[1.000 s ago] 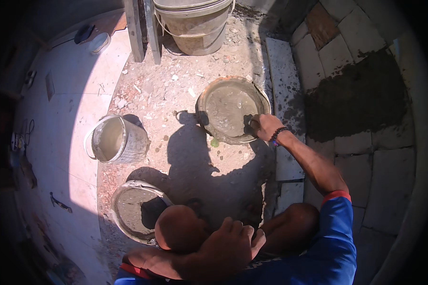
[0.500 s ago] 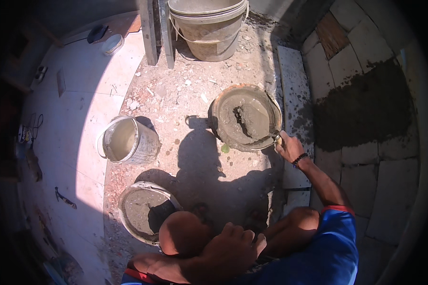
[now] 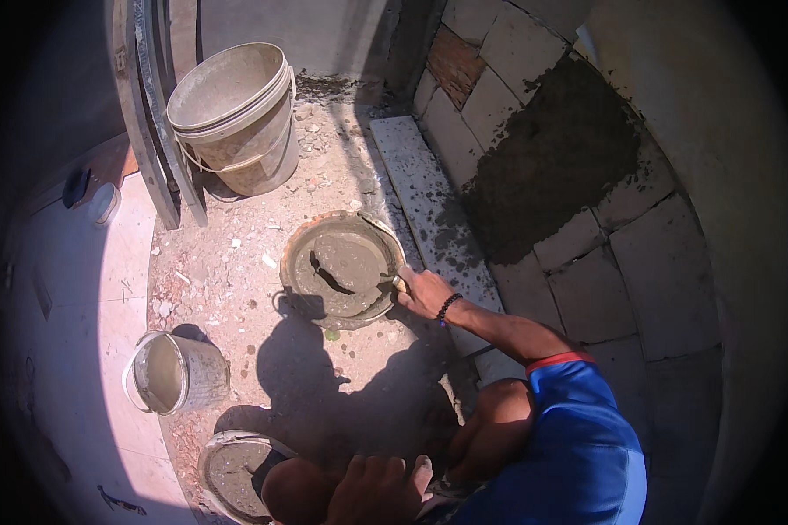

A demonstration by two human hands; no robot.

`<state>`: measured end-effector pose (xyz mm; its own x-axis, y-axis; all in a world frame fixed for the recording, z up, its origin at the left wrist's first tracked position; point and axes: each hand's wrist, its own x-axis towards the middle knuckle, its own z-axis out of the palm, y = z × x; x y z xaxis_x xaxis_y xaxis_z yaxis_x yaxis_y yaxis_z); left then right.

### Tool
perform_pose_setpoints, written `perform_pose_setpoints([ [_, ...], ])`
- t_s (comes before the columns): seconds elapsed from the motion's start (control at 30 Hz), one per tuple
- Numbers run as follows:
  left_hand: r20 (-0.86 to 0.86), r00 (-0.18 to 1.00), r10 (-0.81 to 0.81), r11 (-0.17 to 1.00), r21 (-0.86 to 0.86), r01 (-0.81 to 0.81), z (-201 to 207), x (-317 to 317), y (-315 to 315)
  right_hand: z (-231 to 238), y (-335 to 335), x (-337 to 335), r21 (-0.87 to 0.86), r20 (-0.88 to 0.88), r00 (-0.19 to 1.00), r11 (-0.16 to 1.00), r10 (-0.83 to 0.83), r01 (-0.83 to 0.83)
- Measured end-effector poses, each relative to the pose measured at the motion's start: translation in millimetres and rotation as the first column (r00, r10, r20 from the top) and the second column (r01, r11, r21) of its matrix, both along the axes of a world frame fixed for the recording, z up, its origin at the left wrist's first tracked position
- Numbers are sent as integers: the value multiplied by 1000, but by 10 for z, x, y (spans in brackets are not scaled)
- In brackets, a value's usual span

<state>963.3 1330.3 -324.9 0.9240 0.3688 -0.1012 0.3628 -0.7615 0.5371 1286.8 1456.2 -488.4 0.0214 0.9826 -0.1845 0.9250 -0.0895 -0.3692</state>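
Note:
My right hand [image 3: 422, 293] is closed on the short pale handle of a trowel [image 3: 400, 284], at the right rim of a round basin [image 3: 291, 254]. The trowel's blade is hard to make out against the grey wet mortar [image 3: 346, 254] in the basin. A dark gouge runs across the mortar's surface. My left hand [image 3: 381, 492] rests by my knees in shadow, its thumb apart from the loosely bent fingers. Nothing shows in it, though its fingertips are hidden. Beside my left knee stands a second mortar-filled container [image 3: 232, 472], partly covered by the knee.
A small whitish bucket [image 3: 203, 374] tilts at the left. Farther back are a large bucket [image 3: 267, 166] and upright posts [image 3: 149, 122]. A long white slab [image 3: 411, 175] lies along the tiled wall [image 3: 665, 262], which bears a dark mortar patch [image 3: 556, 157]. A hammer [image 3: 121, 501] lies lower left.
The view has turned toward the tiled wall, so the basin and buckets sit farther left and lower. My right hand keeps its grip on the trowel at the basin's rim.

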Motion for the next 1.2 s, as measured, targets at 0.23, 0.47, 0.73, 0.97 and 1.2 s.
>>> perform_pose_setpoints([
  [0.23, -56, 996, -67, 998, 3, 67, 229, 39, 91, 72, -66, -61, -20, 65, 998, 999, -24, 26],
  [0.47, -20, 988, -155, 988, 5, 156, 256, 3, 147, 92, -148, -93, 2, 50, 997, 998, -59, 59],
  [0.73, 16, 990, -139, 990, 19, 139, 211, 41, 127, 425, -173, -130, 51, -59, 997, 997, -53, 56],
  [0.97, 14, 983, -186, 982, 36, 185, 244, 86, 112, 1073, -349, -232, 163, -348, 936, 987, 47, 11],
  [1.2, -41, 979, -201, 973, 109, 204, 259, 127, 106, 1680, -611, -332, 311, -210, 960, 944, 185, -114],
])
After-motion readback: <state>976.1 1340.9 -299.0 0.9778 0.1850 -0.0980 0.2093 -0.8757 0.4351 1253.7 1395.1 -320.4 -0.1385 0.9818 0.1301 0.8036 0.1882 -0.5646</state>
